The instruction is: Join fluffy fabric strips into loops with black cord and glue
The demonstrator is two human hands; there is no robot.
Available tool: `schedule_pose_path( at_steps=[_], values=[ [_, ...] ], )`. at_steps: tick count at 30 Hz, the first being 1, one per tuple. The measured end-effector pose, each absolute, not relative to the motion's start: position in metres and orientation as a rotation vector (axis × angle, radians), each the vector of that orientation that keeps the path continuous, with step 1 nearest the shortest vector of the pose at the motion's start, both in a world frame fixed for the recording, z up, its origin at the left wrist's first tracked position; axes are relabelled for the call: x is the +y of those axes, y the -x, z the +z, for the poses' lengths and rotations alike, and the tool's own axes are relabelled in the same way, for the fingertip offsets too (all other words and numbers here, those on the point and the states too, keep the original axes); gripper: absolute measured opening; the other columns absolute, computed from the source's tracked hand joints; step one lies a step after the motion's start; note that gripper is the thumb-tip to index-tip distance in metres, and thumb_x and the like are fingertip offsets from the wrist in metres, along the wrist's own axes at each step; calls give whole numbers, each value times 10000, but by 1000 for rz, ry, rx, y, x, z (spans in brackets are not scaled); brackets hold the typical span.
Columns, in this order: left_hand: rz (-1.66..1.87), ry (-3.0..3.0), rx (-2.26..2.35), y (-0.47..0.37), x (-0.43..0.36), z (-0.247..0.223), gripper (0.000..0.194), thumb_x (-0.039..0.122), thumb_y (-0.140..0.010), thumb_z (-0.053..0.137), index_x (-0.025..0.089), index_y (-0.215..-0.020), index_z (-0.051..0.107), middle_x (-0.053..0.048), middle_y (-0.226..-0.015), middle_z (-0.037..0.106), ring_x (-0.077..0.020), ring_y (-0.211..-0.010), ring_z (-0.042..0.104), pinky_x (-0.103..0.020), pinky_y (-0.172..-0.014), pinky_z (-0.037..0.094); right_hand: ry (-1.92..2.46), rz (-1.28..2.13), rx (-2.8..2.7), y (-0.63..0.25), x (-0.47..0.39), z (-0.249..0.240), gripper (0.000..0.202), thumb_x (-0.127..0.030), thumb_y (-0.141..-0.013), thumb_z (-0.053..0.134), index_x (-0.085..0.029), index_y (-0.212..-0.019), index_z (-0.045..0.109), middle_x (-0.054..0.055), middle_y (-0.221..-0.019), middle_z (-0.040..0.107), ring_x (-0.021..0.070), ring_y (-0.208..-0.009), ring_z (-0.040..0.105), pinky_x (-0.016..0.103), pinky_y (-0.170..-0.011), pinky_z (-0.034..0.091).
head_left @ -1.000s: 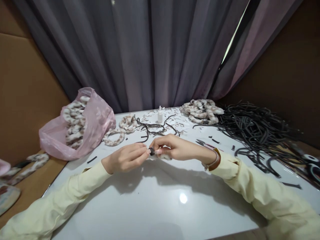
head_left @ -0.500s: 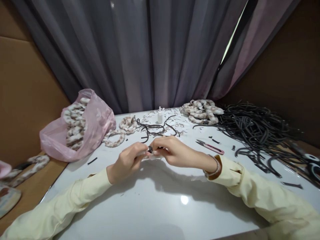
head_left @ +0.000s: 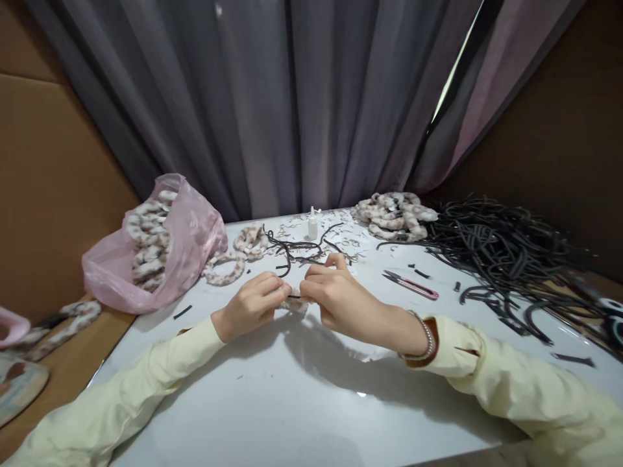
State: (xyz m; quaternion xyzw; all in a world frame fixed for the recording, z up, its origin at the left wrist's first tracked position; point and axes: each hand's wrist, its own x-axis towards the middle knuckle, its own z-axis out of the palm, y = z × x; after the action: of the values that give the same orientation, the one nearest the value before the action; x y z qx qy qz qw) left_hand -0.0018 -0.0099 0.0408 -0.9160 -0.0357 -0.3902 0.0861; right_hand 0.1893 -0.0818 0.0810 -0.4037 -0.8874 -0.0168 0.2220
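Nearest is the bare front of the white tabletop (head_left: 233,415), with the two pale sleeves reaching in over it from either side. A beaded bracelet (head_left: 428,340) circles the wrist of the right hand (head_left: 353,305). The hands nearly meet at the middle, the left hand (head_left: 250,301) coming in from the left and the right hand from the right.

Between their fingertips runs a short dark strip (head_left: 294,296), its long axis roughly level and crosswise, from one hand toward the other. It lies just rightward of the left grip, which looks clamped on its near end, and just leftward of the right grip. The right thumb is hidden behind the fingers, so whether that grip is clamped on the strip or only against it cannot be told. Neither hand is clearly nearer; both are at its ends. A fur piece (head_left: 296,307) shows just below the strip, between the hands; how the two join is too small to see.

Farther out, the snips (head_left: 411,285) lie right of the right hand, apart from it, blades toward the hands. Beyond the hands are loose cords (head_left: 299,245), with a fur coil (head_left: 224,269) to their left, and behind them a white bottle (head_left: 312,226), upright. A pink bag (head_left: 195,227) of fur tubes stands left, a fur heap (head_left: 396,217) and black cord pile (head_left: 501,246) right, and the curtain (head_left: 311,97) hangs behind.
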Motion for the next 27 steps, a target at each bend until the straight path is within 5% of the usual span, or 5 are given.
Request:
schedule_pose_path(
  at_steps=[9,17,21,27],
  values=[
    [-1426,3095,-445,-5,-34,58,202,19,-798,431,176,-726,536,27,-588,477,-81,-509,434,-188,-479,354,1103,254,-2342,-200,-58,88,203,37,-734,448,-136,-689,543,26,-731,595,166,-821,510,337,-780,216],
    [-1410,3002,-243,-4,-27,44,252,35,-826,453,173,-986,590,-26,-691,600,-122,-623,555,-220,-566,461,1080,652,-2245,-195,-50,74,140,-124,-848,510,-139,-749,609,26,-724,625,137,-712,546,241,-669,374],
    [-1388,2781,-30,2,-21,41,310,-1,-829,427,150,-1060,568,-74,-769,633,-161,-745,583,-301,-664,518,1118,463,-2020,-196,-51,77,96,-212,-820,595,-134,-876,591,72,-919,627,168,-861,553,271,-746,412],
    [-1332,2571,47,11,-22,57,364,57,-845,476,158,-1193,514,-87,-826,650,-172,-763,596,-343,-671,558,940,703,-2185,-204,-66,103,154,-270,-840,584,-139,-843,665,56,-876,668,148,-814,606,263,-761,449]
  ],
)
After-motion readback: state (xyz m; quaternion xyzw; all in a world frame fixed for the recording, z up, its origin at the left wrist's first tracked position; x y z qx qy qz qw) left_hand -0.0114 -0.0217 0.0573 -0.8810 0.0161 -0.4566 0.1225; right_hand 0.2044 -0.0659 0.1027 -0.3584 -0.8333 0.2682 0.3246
